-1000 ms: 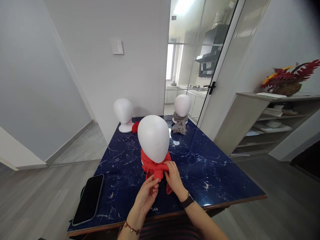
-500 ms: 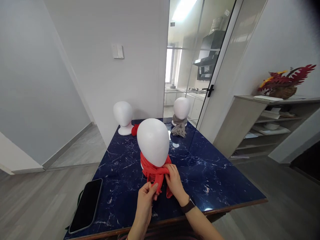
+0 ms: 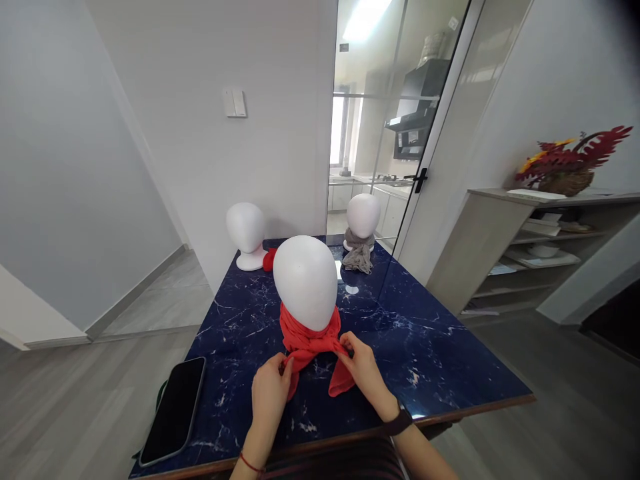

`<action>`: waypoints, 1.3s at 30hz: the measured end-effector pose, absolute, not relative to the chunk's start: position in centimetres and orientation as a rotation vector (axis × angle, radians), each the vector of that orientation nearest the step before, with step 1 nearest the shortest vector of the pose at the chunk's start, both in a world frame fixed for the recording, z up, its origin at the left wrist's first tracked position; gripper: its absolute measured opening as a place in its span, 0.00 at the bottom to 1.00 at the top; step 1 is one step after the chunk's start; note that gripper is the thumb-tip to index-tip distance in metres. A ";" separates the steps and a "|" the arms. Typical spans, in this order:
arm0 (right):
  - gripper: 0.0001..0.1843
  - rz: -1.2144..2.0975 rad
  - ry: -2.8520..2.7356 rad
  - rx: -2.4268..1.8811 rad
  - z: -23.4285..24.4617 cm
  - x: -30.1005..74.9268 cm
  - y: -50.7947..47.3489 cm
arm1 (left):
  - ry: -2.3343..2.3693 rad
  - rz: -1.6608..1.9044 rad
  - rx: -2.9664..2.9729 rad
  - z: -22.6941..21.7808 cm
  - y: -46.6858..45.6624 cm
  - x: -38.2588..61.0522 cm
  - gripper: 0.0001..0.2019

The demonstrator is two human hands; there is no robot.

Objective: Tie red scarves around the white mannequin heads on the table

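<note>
A white mannequin head (image 3: 305,280) stands in the middle of a dark blue marble table (image 3: 430,360). A red scarf (image 3: 307,340) is wrapped round its neck, with a knot at the front. My left hand (image 3: 268,393) pinches the scarf's left end. My right hand (image 3: 367,373) pinches the right end, which hangs down beside it. The two ends are spread apart to either side of the knot.
A black phone (image 3: 174,410) lies at the table's near left corner. At the far end stand a bare white head (image 3: 246,230) with red cloth (image 3: 270,259) beside it, and a white head with a grey scarf (image 3: 359,253). A glass door and shelves are on the right.
My hands have moved apart, each drawing one end of the red scarf outward from the knot. Earlier both hands were close together at the front of the scarf.
</note>
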State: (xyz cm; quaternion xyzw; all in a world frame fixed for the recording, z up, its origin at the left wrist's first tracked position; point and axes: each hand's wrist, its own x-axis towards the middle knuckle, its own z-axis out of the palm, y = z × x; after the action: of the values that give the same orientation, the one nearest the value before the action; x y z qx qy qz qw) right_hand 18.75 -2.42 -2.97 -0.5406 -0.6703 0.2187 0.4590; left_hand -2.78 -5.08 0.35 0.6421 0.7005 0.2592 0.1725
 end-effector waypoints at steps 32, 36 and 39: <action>0.12 0.538 -2.026 -1.398 -3.1 15.3 -5.4 | 1.463 0.728 2.082 0.0 -6.6 1.7 0.09; 0.11 0.513 -2.014 -1.498 -3.4 15.1 -5.3 | 1.474 0.552 2.097 0.5 -8.2 1.2 0.08; 0.12 0.499 -1.989 -1.549 -3.6 14.9 -5.0 | 1.545 0.393 2.082 0.5 -9.0 0.7 0.08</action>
State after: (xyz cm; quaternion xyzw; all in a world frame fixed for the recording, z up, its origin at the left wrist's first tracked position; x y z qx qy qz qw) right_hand 14.89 -4.96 -3.59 -0.5783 -0.7426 0.1863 0.2819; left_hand 0.70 -8.96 0.47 0.7674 0.5695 0.1447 0.2566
